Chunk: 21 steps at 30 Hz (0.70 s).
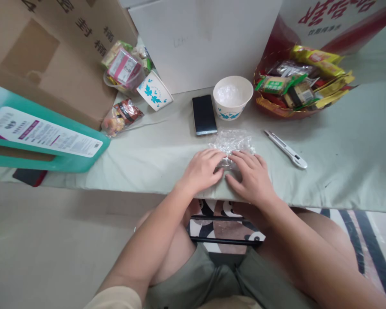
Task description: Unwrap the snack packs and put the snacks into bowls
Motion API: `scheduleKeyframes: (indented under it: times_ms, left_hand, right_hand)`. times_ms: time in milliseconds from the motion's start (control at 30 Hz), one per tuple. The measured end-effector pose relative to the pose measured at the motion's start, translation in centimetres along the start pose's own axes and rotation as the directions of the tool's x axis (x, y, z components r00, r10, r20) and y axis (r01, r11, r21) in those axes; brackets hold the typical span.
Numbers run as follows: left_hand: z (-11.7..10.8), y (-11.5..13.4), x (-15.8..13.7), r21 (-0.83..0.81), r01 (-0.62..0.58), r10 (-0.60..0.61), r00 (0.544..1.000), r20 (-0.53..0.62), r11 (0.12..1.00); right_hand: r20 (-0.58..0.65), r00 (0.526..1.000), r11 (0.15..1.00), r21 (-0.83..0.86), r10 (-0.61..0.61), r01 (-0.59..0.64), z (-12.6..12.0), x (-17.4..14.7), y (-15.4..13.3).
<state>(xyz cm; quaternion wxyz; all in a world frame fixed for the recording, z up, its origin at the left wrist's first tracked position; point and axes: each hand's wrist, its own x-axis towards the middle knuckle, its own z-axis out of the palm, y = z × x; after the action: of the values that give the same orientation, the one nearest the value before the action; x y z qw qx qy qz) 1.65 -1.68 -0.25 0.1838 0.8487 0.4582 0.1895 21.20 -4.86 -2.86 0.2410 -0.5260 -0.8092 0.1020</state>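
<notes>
A crumpled sheet of clear plastic wrap point(234, 139) lies near the front edge of the cloth-covered table. My left hand point(204, 169) rests on its near left part, fingers stretched forward and the thumb apart from them. From the other side, my right hand point(252, 174) touches the wrap with spread fingers, the fingertips of both hands almost meeting. Just beyond the wrap are a black phone point(204, 115) lying flat and a white paper bowl point(233, 98) with a blue leaf print and clear plastic inside. A white utility knife point(286, 149) lies to the right of my right hand.
On the right stands a red basket point(270, 107) of packaged snacks. Further left are a snack packet point(121, 116), a tilted leaf-print paper cup point(155, 91), a plastic tub point(124, 68), a green jug point(93, 124) and a cardboard box point(51, 51). A white box point(206, 43) backs the table.
</notes>
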Motion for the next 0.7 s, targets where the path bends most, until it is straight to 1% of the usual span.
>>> scheduleKeyframes:
  times_ms: [67, 133, 200, 267, 300, 333, 367, 433, 500, 567, 633, 700]
  left_hand:
    - [0.0, -0.3, 0.1, 0.012, 0.063, -0.063, 0.998, -0.004, 0.998]
    - [-0.3, -0.5, 0.3, -0.049, 0.092, -0.095, 0.994, -0.062, 0.995]
    - [-0.8, -0.4, 0.2, -0.181, 0.049, -0.071, 0.990, -0.118, 0.982]
    - [-1.3, -0.1, 0.0, -0.289, -0.007, -0.032, 0.991, -0.130, 0.957]
    - [-1.5, 0.0, -0.1, -0.315, -0.004, -0.035, 0.992, -0.119, 0.949]
    - [-1.7, 0.1, -0.2, -0.330, 0.028, -0.063, 0.994, -0.095, 0.944]
    - [-1.8, 0.2, -0.3, -0.346, 0.088, -0.118, 0.991, -0.065, 0.934]
    - [-1.8, 0.1, -0.2, -0.412, 0.228, -0.256, 0.967, -0.012, 0.882]
    - [-1.7, -0.2, 0.0, -0.515, 0.310, -0.349, 0.937, 0.023, 0.799]
    - [-1.4, -0.5, 0.3, -0.600, 0.333, -0.386, 0.921, 0.042, 0.728]
    - [-1.3, -0.7, 0.4, -0.623, 0.346, -0.404, 0.913, 0.053, 0.702]
    - [-1.2, -0.7, 0.4, -0.611, 0.348, -0.410, 0.911, 0.042, 0.711]
  right_hand:
    - [-0.021, 1.000, 1.000, 0.014, -0.018, 0.018, 0.1, 0.1, 0.3]
    - [-0.070, 0.997, 0.999, 0.033, -0.016, 0.019, 0.2, 0.3, 0.6]
    - [-0.141, 0.990, 0.996, 0.094, 0.002, 0.011, 0.0, 0.6, 0.9]
    - [-0.183, 0.982, 0.977, 0.213, 0.042, -0.002, -0.5, 0.7, 1.0]
    - [-0.183, 0.981, 0.958, 0.285, 0.069, -0.014, -0.8, 0.8, 1.1]
    - [-0.171, 0.980, 0.934, 0.355, 0.100, -0.034, -1.1, 0.8, 1.1]
    - [-0.151, 0.980, 0.908, 0.416, 0.129, -0.056, -1.5, 0.7, 1.1]
    - [-0.118, 0.979, 0.865, 0.494, 0.168, -0.089, -2.0, 0.7, 1.0]
    - [-0.108, 0.975, 0.850, 0.514, 0.194, -0.112, -2.1, 0.7, 0.8]
    - [-0.104, 0.964, 0.849, 0.504, 0.245, -0.161, -2.1, 0.8, 0.8]
    - [-0.077, 0.943, 0.838, 0.487, 0.324, -0.248, -1.9, 0.9, 0.8]
    - [-0.032, 0.924, 0.817, 0.479, 0.382, -0.321, -1.9, 1.1, 0.8]
